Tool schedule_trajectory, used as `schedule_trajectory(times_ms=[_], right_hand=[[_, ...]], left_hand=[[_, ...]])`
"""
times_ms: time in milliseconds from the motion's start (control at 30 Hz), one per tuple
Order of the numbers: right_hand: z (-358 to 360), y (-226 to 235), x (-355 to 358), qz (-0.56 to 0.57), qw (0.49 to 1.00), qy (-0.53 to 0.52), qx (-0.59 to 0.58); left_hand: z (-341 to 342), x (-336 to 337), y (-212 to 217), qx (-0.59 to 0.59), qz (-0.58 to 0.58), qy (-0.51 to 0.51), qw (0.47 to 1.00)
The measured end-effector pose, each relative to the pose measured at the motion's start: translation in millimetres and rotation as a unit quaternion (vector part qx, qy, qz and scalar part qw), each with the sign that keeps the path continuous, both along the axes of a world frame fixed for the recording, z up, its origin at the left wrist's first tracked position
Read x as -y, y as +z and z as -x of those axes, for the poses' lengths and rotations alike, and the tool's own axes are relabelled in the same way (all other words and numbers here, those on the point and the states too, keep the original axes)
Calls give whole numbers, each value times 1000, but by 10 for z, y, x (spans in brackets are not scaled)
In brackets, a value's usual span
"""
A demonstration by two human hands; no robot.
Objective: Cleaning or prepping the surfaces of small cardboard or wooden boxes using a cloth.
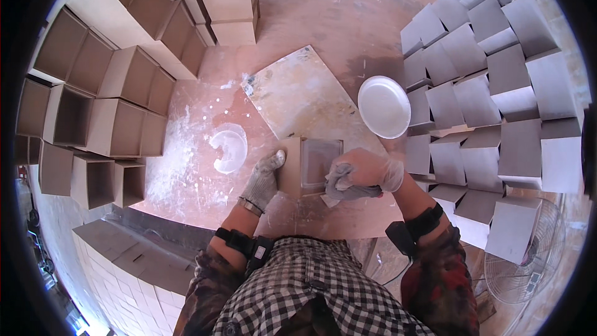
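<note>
- The left hand (263, 177), in a knit glove, lies flat against the left side of a small open box (311, 165), fingers pressed together.
- The right hand (367, 171) (thin clear glove) has its fingers curled tight around a grey rag (344, 186) at the box's right edge.
- The box sits on the dusty table (205, 180), just below a stained board (298, 96).
- A white plate (384, 106) lies near the board's right side.
</note>
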State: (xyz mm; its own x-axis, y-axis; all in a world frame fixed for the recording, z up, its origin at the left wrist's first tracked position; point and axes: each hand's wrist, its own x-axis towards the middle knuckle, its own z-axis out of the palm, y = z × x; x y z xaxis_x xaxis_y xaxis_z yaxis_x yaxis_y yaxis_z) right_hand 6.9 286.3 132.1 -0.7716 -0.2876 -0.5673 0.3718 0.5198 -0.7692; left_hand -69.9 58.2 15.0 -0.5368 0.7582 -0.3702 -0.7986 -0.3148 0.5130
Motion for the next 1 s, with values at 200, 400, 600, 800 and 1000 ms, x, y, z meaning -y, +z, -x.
schedule_trajectory(times_ms=[200, 400, 600, 800, 1000], right_hand=[[-4, -84, 274, 153, 984, -76, -52], [21, -38, 110, 57, 995, 12, -77], [-126, -117, -192, -38, 997, 65, -29], [-101, -213, 100, 105, 991, -67, -49], [-42, -135, 396, 155, 975, -146, -68]], left_hand=[[39, -58, -7, 5, 30, -3, 1000], [66, -64, 43, -13, 54, -45, 997], [81, -83, -87, -5, 46, -41, 998], [97, -77, -90, 2, 57, -19, 998], [67, -72, -137, 38, 29, 7, 999]])
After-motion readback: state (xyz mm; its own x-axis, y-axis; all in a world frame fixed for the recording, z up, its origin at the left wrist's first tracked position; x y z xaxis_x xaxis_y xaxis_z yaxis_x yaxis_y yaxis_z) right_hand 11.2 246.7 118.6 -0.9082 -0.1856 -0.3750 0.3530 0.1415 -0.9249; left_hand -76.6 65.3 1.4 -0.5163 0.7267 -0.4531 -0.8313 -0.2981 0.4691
